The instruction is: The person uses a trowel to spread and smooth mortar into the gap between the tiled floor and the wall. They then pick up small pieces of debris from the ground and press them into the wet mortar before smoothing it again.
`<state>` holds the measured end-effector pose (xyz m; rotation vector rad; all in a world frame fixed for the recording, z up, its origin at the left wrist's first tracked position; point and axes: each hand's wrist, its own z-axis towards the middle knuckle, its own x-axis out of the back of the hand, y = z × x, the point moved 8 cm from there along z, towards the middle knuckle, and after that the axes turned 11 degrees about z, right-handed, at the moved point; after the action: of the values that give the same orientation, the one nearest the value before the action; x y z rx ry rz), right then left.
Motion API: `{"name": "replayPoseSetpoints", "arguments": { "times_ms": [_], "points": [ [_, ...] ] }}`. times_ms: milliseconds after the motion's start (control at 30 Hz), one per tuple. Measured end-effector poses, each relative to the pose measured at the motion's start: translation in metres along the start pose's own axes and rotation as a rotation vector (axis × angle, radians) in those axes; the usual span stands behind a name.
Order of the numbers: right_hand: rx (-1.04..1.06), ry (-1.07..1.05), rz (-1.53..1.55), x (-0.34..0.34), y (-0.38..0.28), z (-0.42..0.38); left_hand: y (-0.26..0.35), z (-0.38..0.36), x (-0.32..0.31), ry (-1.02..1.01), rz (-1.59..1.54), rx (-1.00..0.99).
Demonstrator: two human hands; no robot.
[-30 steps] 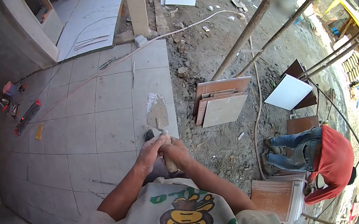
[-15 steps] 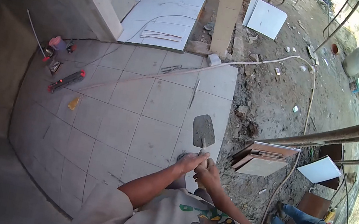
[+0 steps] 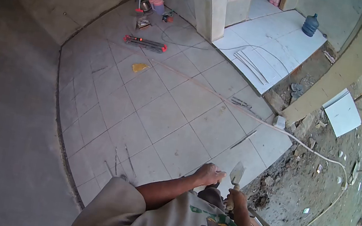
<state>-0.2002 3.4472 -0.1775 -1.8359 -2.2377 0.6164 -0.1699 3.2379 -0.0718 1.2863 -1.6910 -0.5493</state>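
Note:
My right hand is wrapped round the wooden handle of a trowel, whose grey metal blade points away from me over the tiled floor. Just left of it, apart from the trowel, my left hand has its fingers curled in. Whether anything is inside those fingers is too small to make out. Both hands are in front of my body, above my legs.
A red-ended tool and a yellow piece lie on the tiles. A hose crosses the floor to the dirt. White tiles lie near a pillar. A blue bottle stands at the back.
The view has swung left, and the co-worker at lower right is out of sight. My left hand has come away from the trowel, which my right hand now holds alone.

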Motion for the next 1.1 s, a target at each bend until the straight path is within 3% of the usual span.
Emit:
{"name": "replayPoseSetpoints", "arguments": {
  "times_ms": [133, 267, 400, 467, 567, 700, 800, 933, 1100],
  "points": [
    [-0.034, -0.06, -0.252, -0.005, -0.038, 0.027, -0.03, 0.01, 0.066, 0.44, 0.164, 0.096],
    [0.076, -0.161, -0.336, -0.055, -0.102, 0.038, -0.053, 0.01, 0.092, 0.562, 0.081, 0.15],
    [0.094, -0.213, -0.385, -0.106, -0.137, 0.06, -0.065, 0.006, 0.109, 0.636, 0.078, 0.14],
    [0.092, -0.225, -0.405, -0.131, -0.147, 0.073, -0.093, 0.011, 0.115, 0.56, -0.119, 0.302],
    [0.088, -0.252, -0.448, -0.169, -0.154, 0.085, -0.11, 0.024, 0.147, 0.515, -0.253, 0.308],
    [0.008, -0.209, -0.515, -0.219, -0.144, 0.117, -0.151, 0.049, 0.212, 0.59, -0.313, 0.314],
    [-0.053, -0.196, -0.574, -0.275, -0.142, 0.123, -0.17, 0.056, 0.283, 0.708, -0.147, 0.231],
    [0.128, -0.125, -0.917, -0.36, -0.165, 0.14, -0.196, 0.062, 0.389, 0.736, -0.135, 0.161],
    [0.174, -0.194, -0.934, -0.477, -0.193, 0.149, -0.26, 0.069, 0.483, 0.757, -0.261, 0.183]
  ]
}}
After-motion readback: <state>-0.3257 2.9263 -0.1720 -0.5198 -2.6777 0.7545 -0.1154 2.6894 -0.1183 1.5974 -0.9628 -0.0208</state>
